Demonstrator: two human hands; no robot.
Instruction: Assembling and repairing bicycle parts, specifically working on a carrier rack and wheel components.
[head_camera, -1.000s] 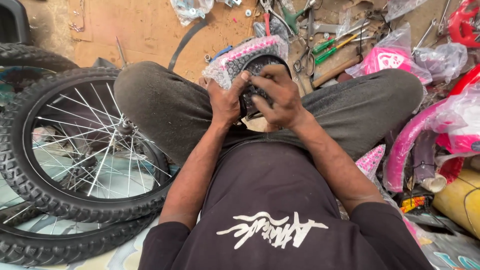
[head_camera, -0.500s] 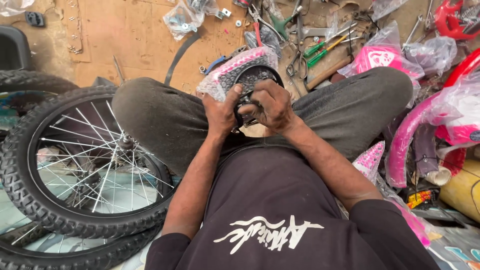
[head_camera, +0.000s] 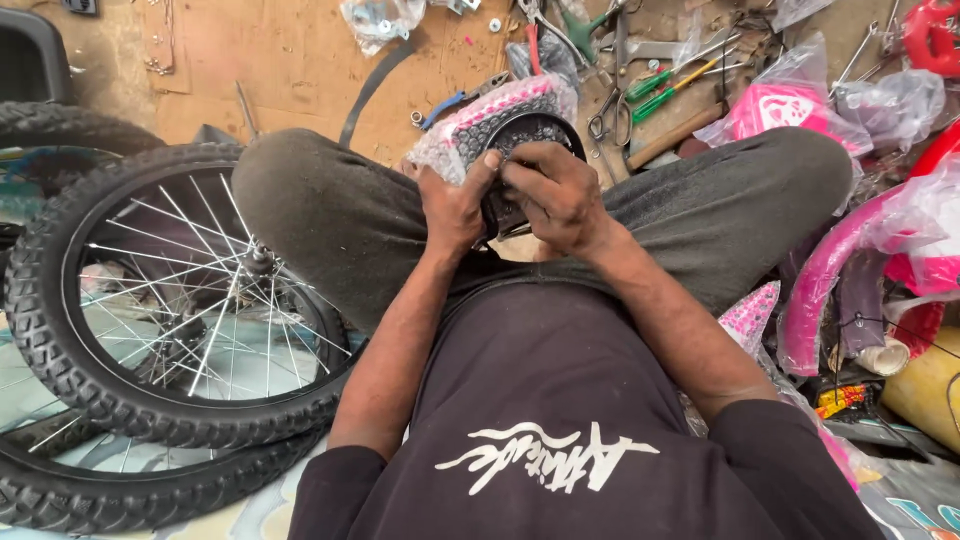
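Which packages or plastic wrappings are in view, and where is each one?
Bubble wrap: pink-tinted, around the black part held in both hands.
Pink packet: in a clear bag, top right.
Clear bag: small parts inside, top centre.
Wrapped pink frame: right edge, curved.

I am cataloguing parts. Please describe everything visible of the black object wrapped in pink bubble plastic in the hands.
The black rounded part in pink-dotted bubble wrap sits above the person's lap, between the knees. Its dark curved rim shows where the wrap is open. The left hand grips its wrapped side; the right hand covers its black face. What part it is cannot be told.
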